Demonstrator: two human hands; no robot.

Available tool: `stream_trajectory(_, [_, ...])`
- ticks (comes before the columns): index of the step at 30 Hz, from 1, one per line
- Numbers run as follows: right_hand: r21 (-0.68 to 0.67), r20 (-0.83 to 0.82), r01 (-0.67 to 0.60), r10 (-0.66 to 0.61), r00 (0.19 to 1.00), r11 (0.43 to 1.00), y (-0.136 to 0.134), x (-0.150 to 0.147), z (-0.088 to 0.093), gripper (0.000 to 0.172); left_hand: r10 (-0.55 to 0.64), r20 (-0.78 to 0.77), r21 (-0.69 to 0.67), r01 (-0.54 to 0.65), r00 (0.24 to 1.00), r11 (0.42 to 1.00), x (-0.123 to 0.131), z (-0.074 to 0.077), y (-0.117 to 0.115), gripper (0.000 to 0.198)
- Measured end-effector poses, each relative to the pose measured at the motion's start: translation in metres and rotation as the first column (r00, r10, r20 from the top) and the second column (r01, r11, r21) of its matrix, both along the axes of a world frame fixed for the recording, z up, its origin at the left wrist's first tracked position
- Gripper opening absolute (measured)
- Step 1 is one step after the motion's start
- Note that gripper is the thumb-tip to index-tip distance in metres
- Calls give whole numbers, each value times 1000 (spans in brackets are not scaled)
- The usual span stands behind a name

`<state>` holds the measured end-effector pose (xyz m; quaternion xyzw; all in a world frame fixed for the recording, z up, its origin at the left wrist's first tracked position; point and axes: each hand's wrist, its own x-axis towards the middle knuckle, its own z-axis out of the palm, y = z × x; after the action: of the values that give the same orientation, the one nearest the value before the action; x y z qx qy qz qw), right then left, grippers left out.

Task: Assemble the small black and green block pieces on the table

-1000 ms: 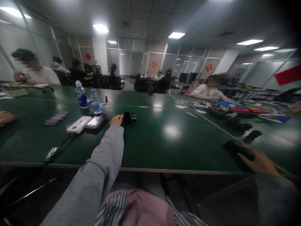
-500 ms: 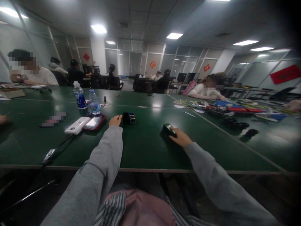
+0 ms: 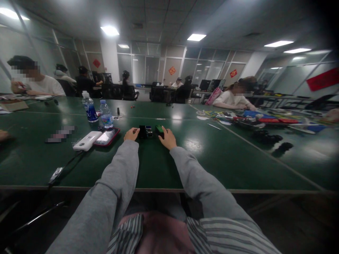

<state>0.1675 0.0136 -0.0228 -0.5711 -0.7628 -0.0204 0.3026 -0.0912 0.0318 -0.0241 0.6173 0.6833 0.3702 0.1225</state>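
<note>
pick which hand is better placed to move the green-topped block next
Probably the right hand: its fingers are on the green-topped block. The left hand is farther off, with the black box between it and the block.

Counting two plastic bottles (image 3: 106, 116), one white power bank (image 3: 87, 141) and one red-edged phone (image 3: 108, 137), all 11 o'clock-ish. Also spotting one black box (image 3: 142, 132) plus one black-and-green box (image 3: 159, 131) at 12, one pen-like stick (image 3: 214, 126) at 1, three red diamond wall decorations (image 3: 172, 71) spread 11 to 1.
</note>
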Motion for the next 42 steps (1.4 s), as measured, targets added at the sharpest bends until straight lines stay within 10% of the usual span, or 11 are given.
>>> stream_trajectory(20, [160, 77, 54, -67, 995, 986, -9, 0, 3, 45, -194, 329, 40, 192, 924, 981, 16, 17, -15, 50])
stream_trajectory(30, [128, 268, -377, 334, 904, 917, -12, -14, -3, 56, -241, 367, 34, 246, 899, 969, 16, 8, -7, 51])
stream_trajectory(42, [104, 205, -383, 357, 911, 918, -13, -16, -5, 53, -245, 393, 30, 254, 886, 967, 16, 7, -4, 51])
